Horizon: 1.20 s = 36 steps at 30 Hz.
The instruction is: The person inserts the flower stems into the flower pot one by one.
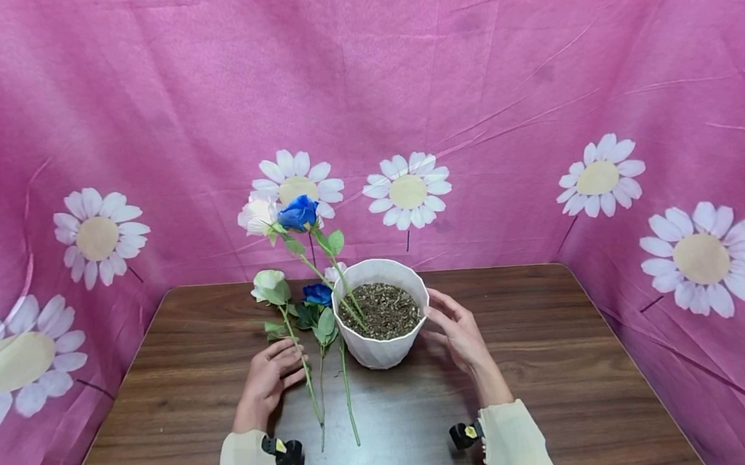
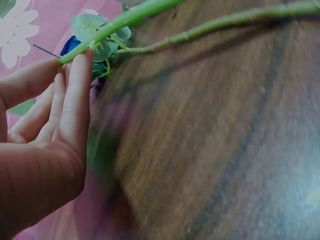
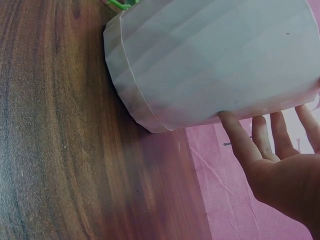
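Observation:
A white faceted flower pot (image 1: 382, 350) filled with dark soil (image 1: 388, 311) stands on the table. Two roses, one pale (image 1: 257, 216) and one blue (image 1: 299, 213), rise from the soil and lean left. My left hand (image 1: 271, 378) pinches the green stem (image 2: 122, 21) of a white rose (image 1: 272, 287) between thumb and fingertips. Beside that stem, left of the pot, lie another blue rose (image 1: 317, 294) and a pale bloom (image 1: 335, 271) partly hidden by the pot. With fingers spread, my right hand (image 1: 461, 335) rests its fingertips against the pot's right side.
The wooden table (image 1: 540, 365) has its back edge just behind the pot. A pink cloth (image 1: 477, 56) printed with white daisies hangs around the back and sides. Cut stem ends (image 1: 353, 424) point toward the front of the table.

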Available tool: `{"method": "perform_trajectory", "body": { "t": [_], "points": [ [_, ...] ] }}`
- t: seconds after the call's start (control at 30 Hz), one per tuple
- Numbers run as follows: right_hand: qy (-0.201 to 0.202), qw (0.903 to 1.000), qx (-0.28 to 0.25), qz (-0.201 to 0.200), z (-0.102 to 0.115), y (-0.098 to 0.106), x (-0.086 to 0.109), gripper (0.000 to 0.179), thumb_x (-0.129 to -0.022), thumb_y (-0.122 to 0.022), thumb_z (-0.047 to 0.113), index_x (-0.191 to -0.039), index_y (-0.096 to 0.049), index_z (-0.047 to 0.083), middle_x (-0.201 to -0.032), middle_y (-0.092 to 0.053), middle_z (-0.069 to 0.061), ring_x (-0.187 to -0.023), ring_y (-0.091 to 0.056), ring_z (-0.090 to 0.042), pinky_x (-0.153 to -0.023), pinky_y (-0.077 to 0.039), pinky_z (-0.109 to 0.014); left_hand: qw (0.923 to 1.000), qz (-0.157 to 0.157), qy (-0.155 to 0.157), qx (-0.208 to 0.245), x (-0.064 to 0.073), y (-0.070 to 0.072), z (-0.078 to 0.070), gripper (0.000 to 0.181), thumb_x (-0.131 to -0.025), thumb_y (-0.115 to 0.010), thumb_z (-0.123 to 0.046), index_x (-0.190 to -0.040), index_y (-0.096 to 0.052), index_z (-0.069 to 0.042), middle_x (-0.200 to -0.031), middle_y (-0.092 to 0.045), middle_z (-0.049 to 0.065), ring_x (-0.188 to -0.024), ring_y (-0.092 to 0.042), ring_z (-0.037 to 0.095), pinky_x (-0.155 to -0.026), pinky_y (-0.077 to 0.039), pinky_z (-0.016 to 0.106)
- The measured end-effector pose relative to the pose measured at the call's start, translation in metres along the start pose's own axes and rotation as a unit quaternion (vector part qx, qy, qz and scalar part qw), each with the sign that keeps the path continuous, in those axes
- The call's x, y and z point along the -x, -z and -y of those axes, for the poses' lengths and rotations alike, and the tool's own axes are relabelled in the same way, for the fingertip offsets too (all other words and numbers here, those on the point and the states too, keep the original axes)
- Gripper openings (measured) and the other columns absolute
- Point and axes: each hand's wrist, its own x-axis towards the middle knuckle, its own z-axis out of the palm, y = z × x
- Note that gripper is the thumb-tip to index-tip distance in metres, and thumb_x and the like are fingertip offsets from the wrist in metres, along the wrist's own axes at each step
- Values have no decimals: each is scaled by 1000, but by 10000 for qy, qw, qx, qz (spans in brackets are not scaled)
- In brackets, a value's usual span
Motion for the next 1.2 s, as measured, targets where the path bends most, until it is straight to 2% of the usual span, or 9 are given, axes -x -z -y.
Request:
{"method": "perform_trajectory", "body": {
  "t": [0.1, 0.4, 0.63, 0.93, 1.2],
  "points": [
    [12, 10000, -15, -11, 1, 0, 0, 50, -97, -62, 1, -145, -49, -4, -137, -50, -24, -111, -60, -23, -93, -55, -56, 9990, -72, -116, 426, 0, -1, -2, 34, -99, -55, 9, -132, -49, 9, -109, -71, 11, -95, -72, 23, -81, -62, 37],
    [12, 10000, -43, -31, 2, 0, -1, 50, -97, -62, 1, -145, -49, -3, -138, -51, -22, -112, -60, -22, -95, -54, -57, 9941, -284, -150, 1032, 1, -4, -12, 21, -101, -57, 3, -121, -58, -2, -103, -71, 5, -95, -72, 19, -81, -61, 35],
    [23, 10000, -8, -32, 1, -1, 0, 50, -97, -61, 1, -145, -49, -3, -138, -50, -25, -109, -62, -22, -94, -55, -56, 9917, -312, -433, 1168, 7, -8, -17, 14, -100, -58, 3, -107, -61, -9, -94, -72, 0, -90, -73, 17, -76, -61, 31],
    [171, 9995, 247, 56, 4, -1, 0, 51, -97, -60, -1, -146, -48, -2, -138, -50, -27, -101, -66, -23, -87, -59, -54, 9890, -160, -705, 1288, 10, -14, -24, 13, -102, -57, 1, -106, -61, -10, -96, -72, 2, -89, -72, 16, -74, -61, 30],
    [166, 9991, 377, 17, 5, -3, -1, 49, -99, -57, 0, -147, -48, -2, -143, -50, -26, -113, -60, -29, -86, -60, -47, 9854, 21, -978, 1390, 12, -16, -35, 13, -103, -54, 0, -102, -62, -10, -92, -71, 0, -89, -71, 17, -74, -62, 32]
  ]
}}
